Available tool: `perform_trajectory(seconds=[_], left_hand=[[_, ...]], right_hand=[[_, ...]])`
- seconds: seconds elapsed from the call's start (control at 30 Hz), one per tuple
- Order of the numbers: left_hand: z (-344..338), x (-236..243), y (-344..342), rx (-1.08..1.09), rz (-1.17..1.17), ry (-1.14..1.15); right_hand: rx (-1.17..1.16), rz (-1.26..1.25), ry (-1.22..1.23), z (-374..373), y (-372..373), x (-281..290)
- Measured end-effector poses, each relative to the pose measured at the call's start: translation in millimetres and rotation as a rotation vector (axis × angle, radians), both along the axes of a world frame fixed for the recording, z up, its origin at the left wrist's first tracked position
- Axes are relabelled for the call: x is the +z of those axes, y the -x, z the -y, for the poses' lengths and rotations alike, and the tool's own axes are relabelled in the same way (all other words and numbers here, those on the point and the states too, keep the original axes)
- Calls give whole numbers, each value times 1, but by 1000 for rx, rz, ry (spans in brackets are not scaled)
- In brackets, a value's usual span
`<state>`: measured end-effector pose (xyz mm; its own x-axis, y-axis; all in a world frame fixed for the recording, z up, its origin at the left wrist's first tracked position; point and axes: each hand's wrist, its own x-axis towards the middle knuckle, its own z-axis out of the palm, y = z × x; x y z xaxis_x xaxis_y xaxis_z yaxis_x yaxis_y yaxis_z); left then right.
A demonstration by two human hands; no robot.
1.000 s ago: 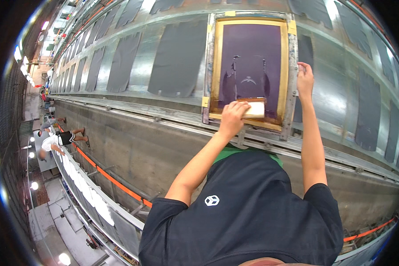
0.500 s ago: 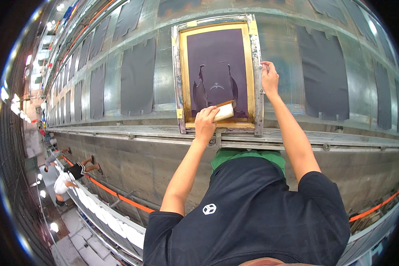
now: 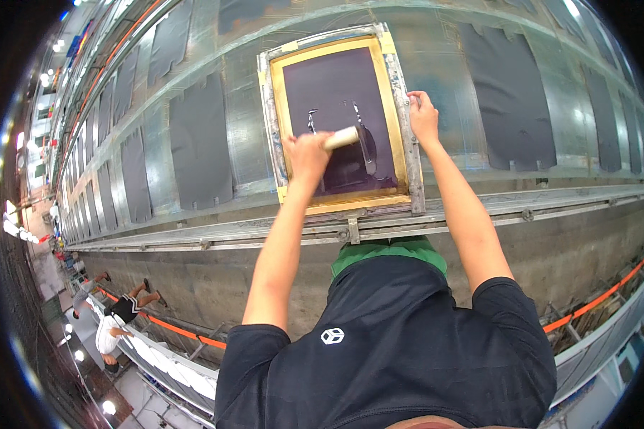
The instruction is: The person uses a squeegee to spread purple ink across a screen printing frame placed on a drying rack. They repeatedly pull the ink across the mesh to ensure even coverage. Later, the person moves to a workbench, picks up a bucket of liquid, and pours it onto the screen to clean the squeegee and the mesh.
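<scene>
"Which step is in hand?"

"A spreading stroke, I judge: left hand (image 3: pixel 308 157) has fingers wrapped around the cream, block-shaped squeegee (image 3: pixel 343 138), over the dark-purple rectangular screen (image 3: pixel 336 80)."

"And right hand (image 3: pixel 424 119)?"

"At the grey metal frame (image 3: pixel 410 161); its fingers' grip I cannot tell. Next calls for even pressure."

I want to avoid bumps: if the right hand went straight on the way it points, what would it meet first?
The right hand would most likely meet the right side of the frame; they may already touch, but depth is unclear.
</scene>
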<state>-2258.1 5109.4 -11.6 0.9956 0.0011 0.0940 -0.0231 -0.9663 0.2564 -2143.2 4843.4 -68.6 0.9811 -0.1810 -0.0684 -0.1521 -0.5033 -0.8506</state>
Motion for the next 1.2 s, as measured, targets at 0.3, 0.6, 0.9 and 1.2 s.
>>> perform_trajectory(seconds=[0.3,0.6,0.9,1.2], left_hand=[[13,-34,27,-20,166,-81],[0,-2,-12,47,101,-50],[2,-22,-15,-45,28,-129],[36,-20,104,-98,211,52]], right_hand=[[6,-8,-34,0,2,6],[14,4,-24,-2,-2,1],[18,46,-40,4,-3,-11],[74,103,-24,8,-27,3]])
